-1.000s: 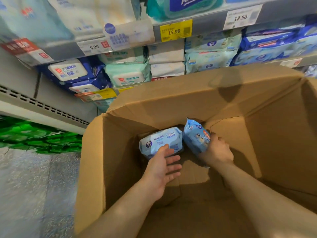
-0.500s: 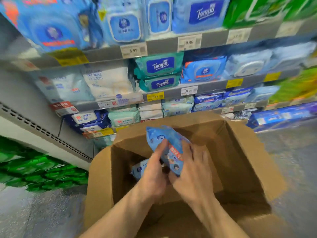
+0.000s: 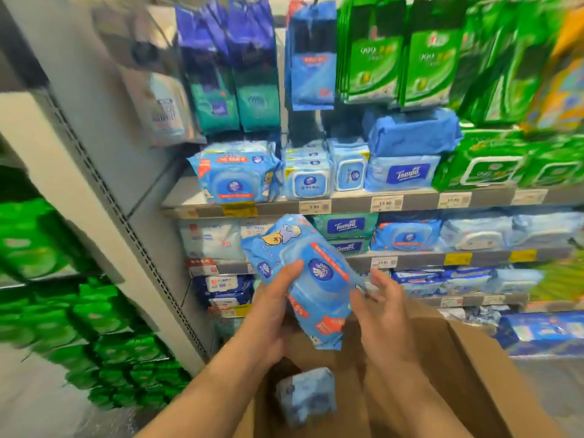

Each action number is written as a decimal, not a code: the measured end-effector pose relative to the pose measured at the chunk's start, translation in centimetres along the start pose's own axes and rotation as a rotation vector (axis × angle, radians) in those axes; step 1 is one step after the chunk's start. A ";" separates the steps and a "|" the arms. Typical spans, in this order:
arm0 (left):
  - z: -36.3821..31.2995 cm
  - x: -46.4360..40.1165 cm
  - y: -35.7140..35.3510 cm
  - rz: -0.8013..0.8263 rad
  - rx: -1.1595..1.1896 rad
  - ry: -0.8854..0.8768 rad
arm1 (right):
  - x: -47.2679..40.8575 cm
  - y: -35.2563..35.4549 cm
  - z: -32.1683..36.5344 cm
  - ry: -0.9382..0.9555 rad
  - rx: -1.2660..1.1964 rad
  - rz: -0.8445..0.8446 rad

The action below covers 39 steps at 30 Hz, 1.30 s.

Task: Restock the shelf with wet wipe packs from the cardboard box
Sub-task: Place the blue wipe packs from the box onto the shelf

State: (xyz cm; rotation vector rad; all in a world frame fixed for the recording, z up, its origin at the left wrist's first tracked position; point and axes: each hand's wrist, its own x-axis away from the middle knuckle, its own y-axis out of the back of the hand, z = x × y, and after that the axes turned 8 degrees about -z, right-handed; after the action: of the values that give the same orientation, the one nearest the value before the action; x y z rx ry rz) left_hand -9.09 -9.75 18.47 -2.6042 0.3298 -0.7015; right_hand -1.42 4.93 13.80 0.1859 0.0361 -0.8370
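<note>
Left hand point(image 3: 271, 314) gripping wet wipe pack point(image 3: 311, 279), right hand point(image 3: 384, 314) apparently open beside it, another pack point(image 3: 305, 395) in cardboard box point(image 3: 474, 368)

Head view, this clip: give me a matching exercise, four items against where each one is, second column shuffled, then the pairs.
Items:
1. blue wipe pack with the cartoon print
2. pale blue pack
3. green sachets
4. Tempo pack

Places:
A. hanging above the top shelf
B. down inside the cardboard box
C. lying on the top shelf
D. in the left hand, with the right hand beside it

Pairs: 1-D, 2-B, 3-A, 4-C
</note>
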 end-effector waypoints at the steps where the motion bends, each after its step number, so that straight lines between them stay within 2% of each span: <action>1: -0.9 0.0 0.6 -0.011 -0.011 -0.005 | -0.4 -0.3 0.8 -0.083 -0.052 0.087; 7: -6.3 -0.6 3.7 -0.003 -0.029 0.038 | -2.1 -2.9 4.3 -0.327 -0.107 0.523; 13: -11.6 -3.0 6.3 0.190 -0.141 0.125 | -3.7 -9.8 9.5 -0.530 -0.459 0.649; 15: -13.8 -4.2 7.0 0.160 -0.265 -0.013 | -4.1 -12.7 11.3 -0.556 -0.428 0.727; 17: -14.3 -5.5 8.3 0.213 -0.273 -0.083 | -4.6 -15.4 12.2 -0.571 -0.407 0.700; 19: -15.7 -6.3 10.6 0.151 -0.198 -0.078 | -4.1 -17.6 13.0 -0.611 -0.556 0.681; 20: -15.8 -6.0 12.2 0.079 -0.059 -0.091 | -3.5 -18.5 13.6 -0.621 -0.620 0.699; 22: -16.2 -5.6 13.8 -0.009 -0.049 -0.101 | -2.7 -19.9 13.7 -0.643 -0.684 0.726; 23: -16.0 -5.1 14.8 0.015 -0.039 -0.131 | -3.2 -21.3 13.6 -0.678 -0.701 0.716; 25: -14.6 -4.3 16.4 0.080 -0.088 -0.282 | -2.9 -23.4 13.7 -0.722 -0.763 0.713; 27: -14.3 -4.2 16.8 -0.042 0.027 -0.339 | -2.8 -25.8 13.7 -0.749 -0.807 0.693; 30: -13.9 -4.5 17.0 -0.075 0.129 -0.477 | -2.3 -28.8 13.4 -0.722 -0.821 0.675; 34: -16.1 -6.1 17.5 -0.184 -0.073 -0.620 | -2.4 -32.2 13.4 -0.685 -0.660 0.582; 39: -17.7 -8.8 17.8 -0.358 -0.255 -0.679 | -3.6 -34.8 14.2 -0.555 -0.485 0.518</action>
State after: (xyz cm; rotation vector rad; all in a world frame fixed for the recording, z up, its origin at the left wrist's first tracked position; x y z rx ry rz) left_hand -27.79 -28.51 20.52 -2.9790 -0.2773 0.1662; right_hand -30.21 -17.77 22.94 -0.4813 -0.3173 -0.3208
